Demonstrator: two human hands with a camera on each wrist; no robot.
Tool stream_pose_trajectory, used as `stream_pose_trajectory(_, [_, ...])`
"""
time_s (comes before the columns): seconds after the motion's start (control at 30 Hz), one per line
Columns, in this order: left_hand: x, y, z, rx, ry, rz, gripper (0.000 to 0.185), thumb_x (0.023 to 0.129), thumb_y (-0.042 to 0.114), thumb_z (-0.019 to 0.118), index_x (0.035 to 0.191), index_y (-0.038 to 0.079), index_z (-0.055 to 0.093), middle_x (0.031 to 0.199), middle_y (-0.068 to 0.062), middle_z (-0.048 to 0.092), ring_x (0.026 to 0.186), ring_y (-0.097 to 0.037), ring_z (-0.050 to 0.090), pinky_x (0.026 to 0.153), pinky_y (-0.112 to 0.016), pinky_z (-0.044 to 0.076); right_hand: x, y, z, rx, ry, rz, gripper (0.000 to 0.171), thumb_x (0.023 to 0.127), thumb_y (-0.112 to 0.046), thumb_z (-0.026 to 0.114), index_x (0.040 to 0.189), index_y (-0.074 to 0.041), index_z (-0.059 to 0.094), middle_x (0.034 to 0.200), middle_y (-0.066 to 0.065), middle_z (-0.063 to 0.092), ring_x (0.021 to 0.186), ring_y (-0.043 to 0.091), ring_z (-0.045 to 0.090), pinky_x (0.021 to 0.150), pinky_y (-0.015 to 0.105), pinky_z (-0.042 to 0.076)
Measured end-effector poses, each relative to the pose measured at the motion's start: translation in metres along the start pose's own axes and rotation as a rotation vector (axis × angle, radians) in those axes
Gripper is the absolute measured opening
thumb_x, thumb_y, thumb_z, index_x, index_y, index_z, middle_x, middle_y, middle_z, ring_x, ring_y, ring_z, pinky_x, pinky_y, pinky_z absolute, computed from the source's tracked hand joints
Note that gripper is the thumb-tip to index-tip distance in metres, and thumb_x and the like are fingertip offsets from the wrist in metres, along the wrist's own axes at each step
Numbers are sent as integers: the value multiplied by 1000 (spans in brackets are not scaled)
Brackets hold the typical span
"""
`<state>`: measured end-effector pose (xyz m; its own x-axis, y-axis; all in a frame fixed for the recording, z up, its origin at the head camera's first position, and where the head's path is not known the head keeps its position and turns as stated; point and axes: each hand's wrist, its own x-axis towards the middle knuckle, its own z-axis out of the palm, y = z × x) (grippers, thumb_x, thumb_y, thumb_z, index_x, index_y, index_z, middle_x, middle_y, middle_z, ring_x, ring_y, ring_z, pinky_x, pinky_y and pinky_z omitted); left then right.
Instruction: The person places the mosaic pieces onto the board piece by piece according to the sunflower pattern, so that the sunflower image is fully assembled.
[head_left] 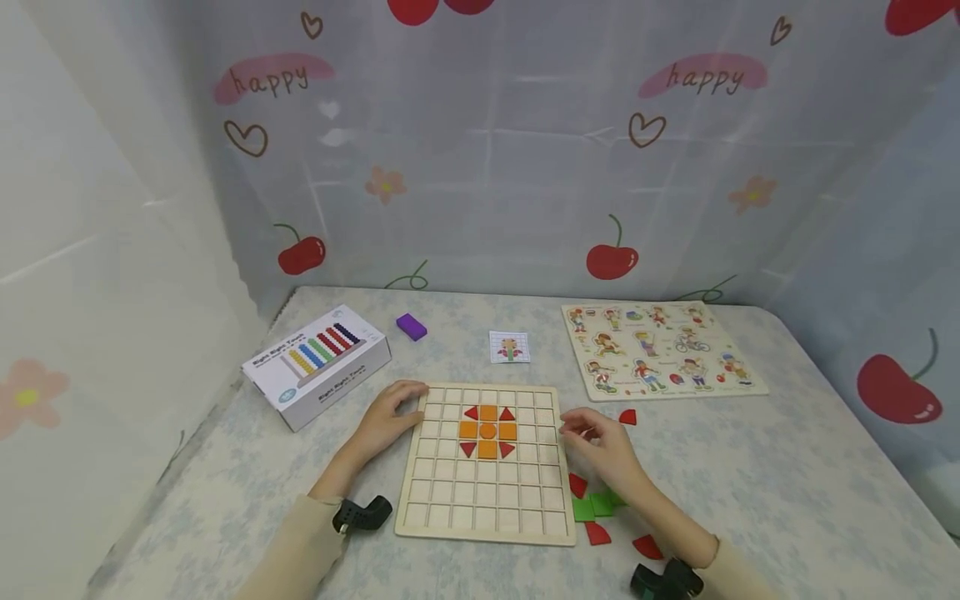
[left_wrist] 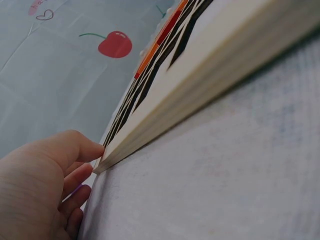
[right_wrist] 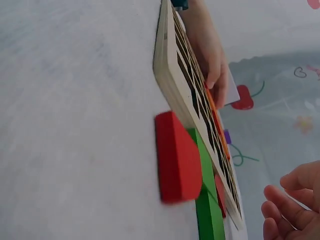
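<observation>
A pale wooden grid board [head_left: 442, 492] lies on the table, bearing orange squares [head_left: 488, 450], an orange circle [head_left: 487, 431] and red triangles [head_left: 468, 450] in a symmetric pattern. At its far left corner my left hand [head_left: 386, 419] holds the edge; in the left wrist view the thumb [left_wrist: 90, 149] touches the rim. My right hand [head_left: 606, 446] is beside the board's right edge, fingers loosely bent, with nothing visible in them. Near that wrist lie green squares [head_left: 583, 510] and several red quarter-round pieces [head_left: 597, 533]; one red piece [right_wrist: 175, 160] looms close in the right wrist view.
Beyond the board lies a small pattern card [head_left: 509, 347]. A purple block [head_left: 411, 327] and a white toy box [head_left: 318, 367] stand at the back left. A picture puzzle board [head_left: 660, 350] lies at the back right, before the printed curtain [head_left: 480, 167].
</observation>
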<state>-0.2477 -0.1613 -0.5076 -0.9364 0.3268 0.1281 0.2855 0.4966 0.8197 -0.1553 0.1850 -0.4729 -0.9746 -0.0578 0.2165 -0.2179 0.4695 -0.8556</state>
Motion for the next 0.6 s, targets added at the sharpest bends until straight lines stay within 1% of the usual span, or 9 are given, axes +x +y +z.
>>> stream_pose_trajectory(0.03, [0, 0, 0, -2, 0, -6, 41, 89, 15, 65, 129, 12, 59, 136, -7, 54, 135, -29, 42, 116, -50, 30, -3, 1, -5, -8, 8, 11, 21, 87, -7, 67, 107, -1, 67, 91, 10, 71, 79, 4, 59, 66, 19, 50])
stream_pose_trajectory(0.07, [0, 0, 0, -1, 1, -6, 41, 89, 16, 65, 129, 12, 59, 136, -7, 54, 135, -29, 42, 115, -51, 30, -7, 3, -10, -15, 15, 37, 22, 87, -6, 67, 108, -1, 66, 91, 10, 71, 79, 4, 59, 64, 19, 50])
stream_pose_trajectory(0.1, [-1, 0, 0, -1, 0, -7, 41, 89, 15, 65, 129, 12, 59, 136, -7, 54, 135, -29, 42, 115, -51, 30, -10, 4, -15, -25, 20, 67, 22, 87, -6, 66, 109, -1, 66, 92, 10, 71, 79, 4, 59, 65, 19, 50])
stream_pose_trajectory(0.17, [-1, 0, 0, 1, 2, -6, 41, 89, 15, 65, 129, 12, 59, 136, -7, 54, 135, -29, 42, 115, -50, 30, -18, 5, -23, -51, 27, 156, 23, 87, -6, 66, 110, -3, 65, 93, 9, 71, 80, 3, 58, 66, 18, 50])
stream_pose_trajectory(0.23, [-1, 1, -1, -1, 5, -4, 41, 89, 14, 65, 129, 11, 59, 136, -8, 54, 135, -29, 42, 116, -50, 30, -25, 7, -29, -72, 34, 256, 23, 88, -6, 64, 111, -5, 65, 95, 8, 70, 82, 7, 58, 68, 19, 50])
stream_pose_trajectory(0.33, [-1, 2, -1, -3, 8, -2, 41, 88, 13, 65, 129, 10, 59, 136, -8, 54, 135, -29, 43, 116, -49, 30, -36, 9, -36, -97, 43, 361, 25, 88, -6, 63, 113, -7, 64, 96, 7, 70, 84, 9, 58, 71, 18, 50])
stream_pose_trajectory(0.4, [-1, 3, -2, -7, 9, -1, 41, 88, 12, 65, 128, 10, 59, 136, -8, 54, 135, -29, 43, 116, -49, 30, -42, 12, -40, -102, 44, 394, 28, 86, -5, 64, 114, -7, 63, 97, 7, 69, 83, 9, 58, 70, 18, 51])
stream_pose_trajectory(0.47, [-1, 3, -1, -9, 13, -3, 41, 88, 12, 65, 128, 9, 59, 135, -9, 55, 135, -29, 43, 116, -49, 30, -49, 13, -44, -107, 34, 397, 31, 84, -3, 67, 115, -5, 63, 98, 8, 69, 81, 7, 58, 69, 17, 51])
stream_pose_trajectory(0.6, [-1, 3, -1, -6, 7, -3, 41, 88, 12, 65, 128, 9, 59, 136, -9, 55, 135, -30, 43, 116, -49, 30, -59, 19, -50, -133, -22, 408, 40, 79, -4, 72, 118, -5, 62, 99, 6, 69, 81, 4, 57, 69, 17, 50])
